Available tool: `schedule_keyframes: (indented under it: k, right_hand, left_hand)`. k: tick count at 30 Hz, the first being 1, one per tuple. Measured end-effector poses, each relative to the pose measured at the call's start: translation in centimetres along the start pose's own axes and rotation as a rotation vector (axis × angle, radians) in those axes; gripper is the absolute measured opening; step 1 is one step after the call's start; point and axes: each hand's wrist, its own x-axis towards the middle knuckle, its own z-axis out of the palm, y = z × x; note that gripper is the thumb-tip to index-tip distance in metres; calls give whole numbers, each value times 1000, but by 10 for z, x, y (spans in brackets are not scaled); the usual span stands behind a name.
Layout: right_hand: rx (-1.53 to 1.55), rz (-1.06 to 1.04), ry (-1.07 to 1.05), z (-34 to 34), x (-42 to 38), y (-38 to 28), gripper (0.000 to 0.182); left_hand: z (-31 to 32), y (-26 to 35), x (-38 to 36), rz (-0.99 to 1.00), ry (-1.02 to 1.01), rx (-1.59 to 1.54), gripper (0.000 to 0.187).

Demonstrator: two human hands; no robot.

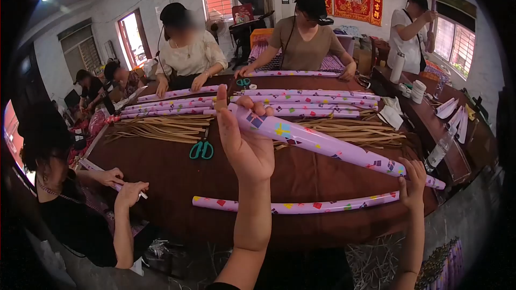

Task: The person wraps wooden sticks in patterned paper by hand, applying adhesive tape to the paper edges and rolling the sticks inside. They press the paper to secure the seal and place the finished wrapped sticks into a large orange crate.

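Observation:
A glossy lilac wrapping paper roll, printed with small colourful shapes, slants across in front of me above the table. My left hand is raised under its near, wide-looking left end, with fingers curled over the top edge and one digit sticking up. Further down, my right hand closes around the roll close to its right end, which pokes out past the fingers. A second lilac roll lies on the brown tablecloth just below, its right end by my right hand.
Bundles of tan strips and several lilac rolls lie across the table, with green-handled scissors nearby. Co-workers stand opposite; another person works at the left. A side bench at the right carries a water bottle and a white flask.

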Motion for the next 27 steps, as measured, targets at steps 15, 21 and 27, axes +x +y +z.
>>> schedule_keyframes:
  k: [15,21,27]
  right_hand:
    - [-81,10,53,-26,-13,9,40]
    - [-82,58,63,-33,-25,9,40]
    - [-58,83,81,-40,-36,13,41]
  left_hand:
    - [29,-31,-22,-279,-54,75,71]
    - [42,-48,-37,-378,-128,12,75]
    - [44,-57,-42,-378,-194,42,85]
